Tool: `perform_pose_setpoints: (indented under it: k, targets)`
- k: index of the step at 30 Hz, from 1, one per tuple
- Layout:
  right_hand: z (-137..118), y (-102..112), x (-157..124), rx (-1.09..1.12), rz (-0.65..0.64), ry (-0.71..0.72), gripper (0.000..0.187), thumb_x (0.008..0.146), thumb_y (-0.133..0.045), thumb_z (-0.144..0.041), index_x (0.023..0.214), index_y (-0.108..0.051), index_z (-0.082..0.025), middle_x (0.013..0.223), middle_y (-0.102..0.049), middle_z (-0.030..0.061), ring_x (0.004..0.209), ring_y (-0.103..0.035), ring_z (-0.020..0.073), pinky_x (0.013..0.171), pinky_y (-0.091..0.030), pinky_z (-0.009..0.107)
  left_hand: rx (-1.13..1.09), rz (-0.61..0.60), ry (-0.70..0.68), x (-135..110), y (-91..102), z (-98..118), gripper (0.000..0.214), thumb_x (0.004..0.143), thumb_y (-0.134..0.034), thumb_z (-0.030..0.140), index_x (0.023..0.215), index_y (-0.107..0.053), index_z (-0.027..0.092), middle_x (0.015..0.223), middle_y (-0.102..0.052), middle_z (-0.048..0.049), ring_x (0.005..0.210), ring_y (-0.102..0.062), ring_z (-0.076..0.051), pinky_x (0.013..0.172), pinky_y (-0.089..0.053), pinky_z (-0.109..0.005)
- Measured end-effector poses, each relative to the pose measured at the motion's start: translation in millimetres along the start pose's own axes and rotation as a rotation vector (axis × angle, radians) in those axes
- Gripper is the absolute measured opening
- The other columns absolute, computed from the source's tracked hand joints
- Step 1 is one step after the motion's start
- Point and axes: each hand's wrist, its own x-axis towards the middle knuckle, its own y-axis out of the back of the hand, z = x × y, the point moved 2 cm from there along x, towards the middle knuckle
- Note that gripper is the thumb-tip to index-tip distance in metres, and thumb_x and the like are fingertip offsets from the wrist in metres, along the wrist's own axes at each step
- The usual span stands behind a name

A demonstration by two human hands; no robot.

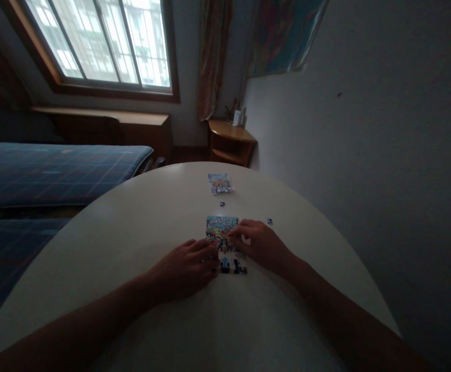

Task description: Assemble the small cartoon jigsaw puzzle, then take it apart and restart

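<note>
A colourful, partly joined jigsaw puzzle [221, 227] with cartoon figures and large lettering along its top lies on the white round table. Below its joined upper part are darker pieces [231, 266] with gaps between them. My left hand [190, 266] lies palm down, its fingers stretched over the puzzle's lower left edge. From the right, my right hand [262, 243] reaches over the puzzle, thumb and forefinger pinched at its right side. Whatever is between those fingertips is too small and dark to make out.
One loose piece [222, 204] lies beyond the puzzle, another loose piece [269, 221] to its right. A printed picture sheet or packet [220, 184] is near the far edge of the table [151, 206]. A blue plaid mattress [55, 170] stands left, a wall [364, 155] right, a corner shelf [233, 132] behind.
</note>
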Motion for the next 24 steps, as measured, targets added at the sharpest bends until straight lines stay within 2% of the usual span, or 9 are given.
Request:
perform_pose_setpoints:
  k: [2, 4, 8, 10, 13, 16, 19, 24]
  targets:
    - [11.4, 3.4, 22.0, 0.01, 0.018, -0.18, 0.011, 0.089, -0.063, -0.022, 0.093, -0.073, -0.019, 0.09, -0.071, 0.0044, 0.077, -0.063, 0.0141, 0.074, -0.045, 0.027, 0.001, -0.011, -0.007, -1.3, 0.5, -0.9, 0.014, 0.095, -0.055, 0.024, 0.107, -0.061, 0.019, 0.112, -0.063, -0.0073, 0.107, -0.056, -0.023, 0.089, -0.05, -0.037]
    - [22.7, 3.3, 45.4, -0.021, -0.025, -0.35, 0.014, 0.087, -0.065, -0.023, 0.097, -0.073, -0.019, 0.094, -0.073, 0.0042, 0.08, -0.065, 0.0145, 0.077, -0.046, 0.026, 0.002, -0.026, -0.014, -2.4, 1.4, -2.5, 0.016, 0.095, -0.054, 0.022, 0.11, -0.061, 0.02, 0.112, -0.063, -0.0071, 0.106, -0.057, -0.023, 0.088, -0.051, -0.038]
    - [36.2, -6.2, 86.0, -0.069, -0.063, -0.473, 0.024, 0.084, -0.068, -0.032, 0.102, -0.073, -0.017, 0.099, -0.074, 0.0084, 0.087, -0.067, 0.0189, 0.078, -0.048, 0.028, 0.014, -0.064, -0.037, -3.9, 4.6, -4.7, 0.02, 0.095, -0.053, 0.021, 0.114, -0.06, 0.02, 0.113, -0.062, -0.0076, 0.103, -0.057, -0.023, 0.086, -0.052, -0.038]
    - [39.6, -13.8, 99.2, -0.103, -0.083, -0.533, 0.033, 0.08, -0.072, -0.039, 0.104, -0.072, -0.017, 0.102, -0.073, 0.0105, 0.091, -0.068, 0.0224, 0.078, -0.049, 0.03, 0.014, -0.07, -0.047, -4.3, 6.1, -5.0, 0.021, 0.095, -0.054, 0.021, 0.115, -0.059, 0.02, 0.111, -0.062, -0.0078, 0.102, -0.058, -0.023, 0.085, -0.051, -0.037]
    - [42.6, -22.7, 110.6, -0.155, -0.114, -0.622, 0.033, 0.077, -0.072, -0.042, 0.1, -0.074, -0.018, 0.105, -0.073, 0.0138, 0.095, -0.068, 0.0275, 0.076, -0.05, 0.032, -0.013, -0.056, -0.051, -4.1, 7.7, -4.5, 0.022, 0.094, -0.056, 0.022, 0.115, -0.059, 0.02, 0.108, -0.063, -0.0067, 0.101, -0.058, -0.022, 0.085, -0.051, -0.036]
    - [45.0, -26.0, 116.3, -0.169, -0.166, -0.65, 0.026, 0.078, -0.071, -0.036, 0.096, -0.076, -0.018, 0.103, -0.074, 0.0128, 0.094, -0.069, 0.0263, 0.073, -0.049, 0.029, -0.031, -0.042, -0.048, -3.4, 8.1, -3.4, 0.021, 0.094, -0.057, 0.023, 0.114, -0.06, 0.02, 0.107, -0.064, -0.0058, 0.101, -0.059, -0.021, 0.085, -0.051, -0.035]
    - [47.4, -26.2, 118.1, -0.15, -0.23, -0.613, 0.018, 0.079, -0.069, -0.028, 0.092, -0.078, -0.019, 0.096, -0.076, 0.0096, 0.09, -0.07, 0.0218, 0.071, -0.048, 0.023, -0.024, -0.037, -0.043, -3.1, 7.5, -2.5, 0.019, 0.094, -0.056, 0.024, 0.113, -0.061, 0.02, 0.106, -0.065, -0.006, 0.1, -0.06, -0.022, 0.084, -0.051, -0.035]
    - [51.4, -25.2, 114.4, -0.153, -0.239, -0.56, 0.021, 0.08, -0.069, -0.026, 0.097, -0.078, -0.017, 0.101, -0.076, 0.0099, 0.093, -0.069, 0.0207, 0.073, -0.046, 0.022, -0.017, -0.045, -0.047, -3.1, 6.3, -1.7, 0.019, 0.095, -0.055, 0.024, 0.112, -0.062, 0.02, 0.107, -0.065, -0.0058, 0.101, -0.06, -0.022, 0.085, -0.051, -0.036]
